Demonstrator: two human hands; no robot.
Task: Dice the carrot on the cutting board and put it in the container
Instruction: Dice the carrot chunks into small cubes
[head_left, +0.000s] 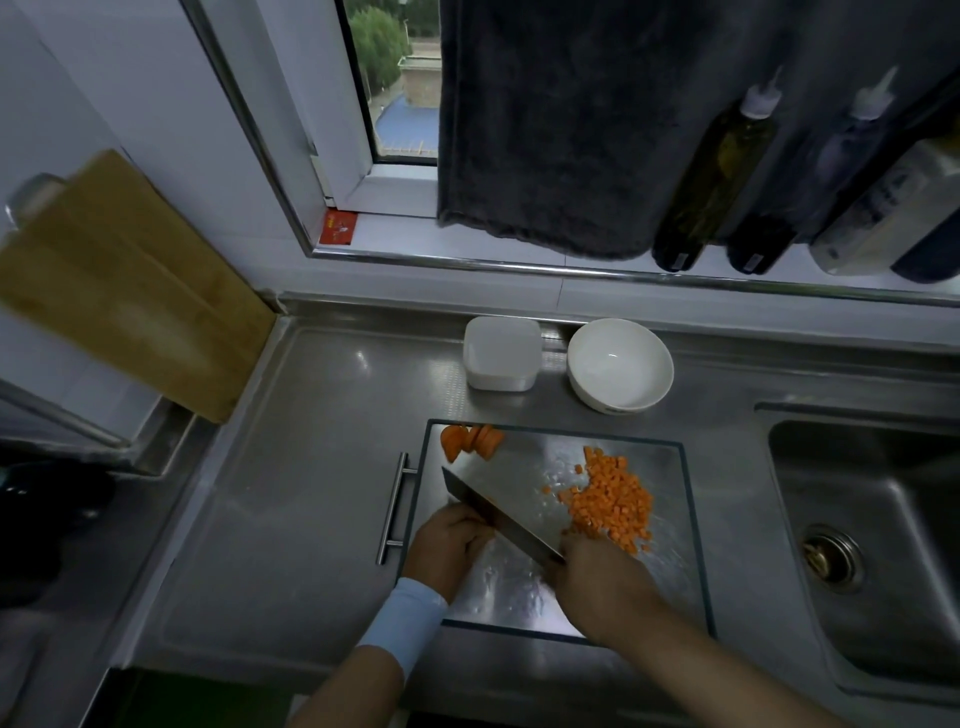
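Note:
A steel cutting board (670, 571) lies on the counter. A heap of diced carrot (610, 501) sits on its right half, and several carrot slices (470, 440) lie at its far left corner. My right hand (597, 582) grips the handle of a cleaver (498, 514), whose blade slants across the board toward the far left. My left hand (449, 543) is curled beside the blade on its left; whatever it holds down is hidden under the fingers and blade. A white square container (501, 353) stands behind the board, with nothing visible inside it.
A white bowl (621, 366) stands right of the container. The sink (872, 519) is at the right. A wooden board (124, 286) leans on the wall at the left. Bottles (717, 176) and a dark towel (561, 119) occupy the window sill.

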